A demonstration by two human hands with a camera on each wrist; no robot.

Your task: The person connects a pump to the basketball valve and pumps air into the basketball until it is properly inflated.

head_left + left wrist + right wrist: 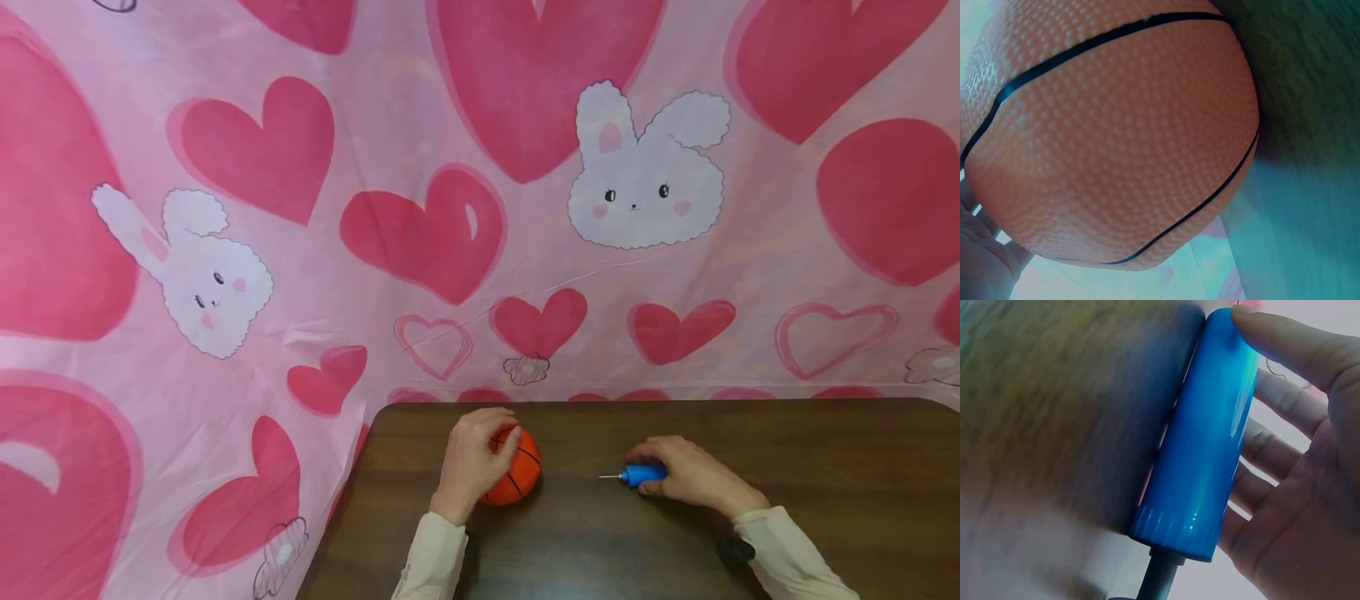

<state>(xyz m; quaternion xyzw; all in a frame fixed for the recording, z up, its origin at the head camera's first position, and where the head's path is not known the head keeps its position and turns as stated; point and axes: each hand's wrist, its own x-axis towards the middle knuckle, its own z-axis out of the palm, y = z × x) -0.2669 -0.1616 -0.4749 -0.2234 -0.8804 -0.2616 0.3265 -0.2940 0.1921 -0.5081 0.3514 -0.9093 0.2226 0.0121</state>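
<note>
A small orange basketball (523,472) with black seam lines and a pebbled skin rests on the brown table. My left hand (471,457) holds it from the left, fingers bent over its top and thumb along its near side. In the left wrist view the basketball (1129,144) fills most of the picture and hides much of the hand. To the right, my right hand (693,473) grips a blue ball pump (643,476). A thin needle (610,477) on the pump points left toward the basketball, apart from it. The right wrist view shows a dark rod (1160,575) at the pump's other end.
The dark wood-grain table (570,550) has rounded far corners. Behind it and to the left hangs a pink cloth (390,100) printed with hearts and rabbit faces. A dark band (735,550) sits at the right wrist.
</note>
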